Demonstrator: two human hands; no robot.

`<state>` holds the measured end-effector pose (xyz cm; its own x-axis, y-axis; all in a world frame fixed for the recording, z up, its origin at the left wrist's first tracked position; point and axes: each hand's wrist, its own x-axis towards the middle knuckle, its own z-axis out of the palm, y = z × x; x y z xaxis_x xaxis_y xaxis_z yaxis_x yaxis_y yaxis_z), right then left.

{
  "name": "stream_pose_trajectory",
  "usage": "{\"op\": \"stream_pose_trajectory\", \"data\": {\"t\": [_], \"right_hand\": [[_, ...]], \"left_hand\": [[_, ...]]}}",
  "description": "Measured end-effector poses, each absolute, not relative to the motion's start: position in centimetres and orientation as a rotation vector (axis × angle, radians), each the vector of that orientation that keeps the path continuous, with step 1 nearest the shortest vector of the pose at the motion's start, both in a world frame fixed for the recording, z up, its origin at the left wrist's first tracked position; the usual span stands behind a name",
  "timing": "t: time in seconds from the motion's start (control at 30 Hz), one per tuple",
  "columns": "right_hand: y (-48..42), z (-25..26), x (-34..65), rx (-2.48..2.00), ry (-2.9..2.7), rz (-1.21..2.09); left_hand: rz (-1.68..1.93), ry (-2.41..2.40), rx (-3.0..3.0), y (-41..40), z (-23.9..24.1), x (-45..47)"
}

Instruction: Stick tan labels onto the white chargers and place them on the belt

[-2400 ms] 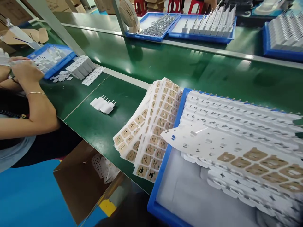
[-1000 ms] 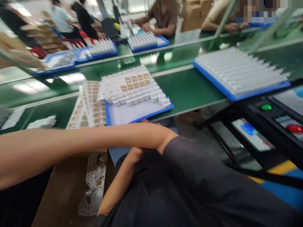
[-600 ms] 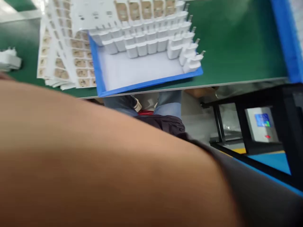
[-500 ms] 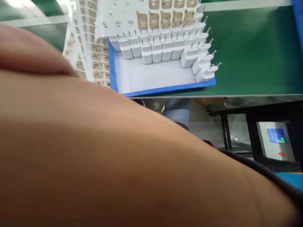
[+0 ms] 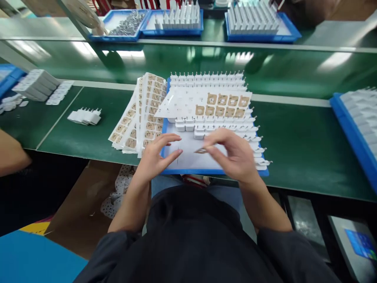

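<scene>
My right hand (image 5: 231, 153) pinches a small, thin brown sticker (image 5: 200, 151) above the bare part of a blue tray (image 5: 188, 171). To its left my left hand (image 5: 159, 155) hovers over the tray's left edge, thumb and fingers apart, nothing between them. White plug adapters (image 5: 206, 79) with metal pins stand in rows along the tray's back and right side. On top of those rows lies a white sticker sheet (image 5: 182, 103), partly bare, with brown stickers left at its right. More sticker sheets (image 5: 153, 106) are fanned out just left of the tray.
A few white plugs (image 5: 85, 116) and a stack of white pieces (image 5: 37, 84) sit further left. Another blue tray (image 5: 338, 114) is at right. Across the belt, trays hold metal parts (image 5: 128, 23) and plugs (image 5: 253, 17). Another person's arm (image 5: 11, 153) reaches in at left.
A bare forearm that filled the near view is gone from there. The view has widened, and both my hands now show over the tray, the right with a sticker.
</scene>
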<state>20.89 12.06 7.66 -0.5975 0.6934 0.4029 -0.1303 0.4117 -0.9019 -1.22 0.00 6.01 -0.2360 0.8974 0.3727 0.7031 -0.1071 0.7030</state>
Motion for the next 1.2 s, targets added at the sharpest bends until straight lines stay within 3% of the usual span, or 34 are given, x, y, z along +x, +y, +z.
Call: {"op": "stream_pose_trajectory", "data": {"t": [0.27,0.43,0.53,0.63,0.83,0.97,1.2], "right_hand": [[13.0,1.8,24.6,-0.534,-1.739,1.249],[13.1,1.3,24.1,-0.631,-1.858,1.142],[13.3,1.5,24.1,-0.666,-1.912,1.042],[13.2,1.4,24.3,-0.646,-1.848,1.084],[12.7,1.2,23.6,-0.704,-1.659,1.106],[11.7,2.6,21.6,-0.675,-1.584,1.210],[9.3,5.0,17.1,-0.461,-1.495,1.701]], "left_hand": [[0.659,2.176,2.298,7.8,6.2,-0.1],[0.457,2.198,2.359,9.8,5.7,1.5],[0.585,2.190,2.302,9.0,5.8,1.0],[0.956,2.028,2.111,6.7,6.1,-0.1],[1.623,1.372,1.048,1.9,3.7,-0.7],[1.694,1.091,0.666,1.0,2.0,0.2],[1.706,1.093,0.795,0.9,1.6,0.8]]}}
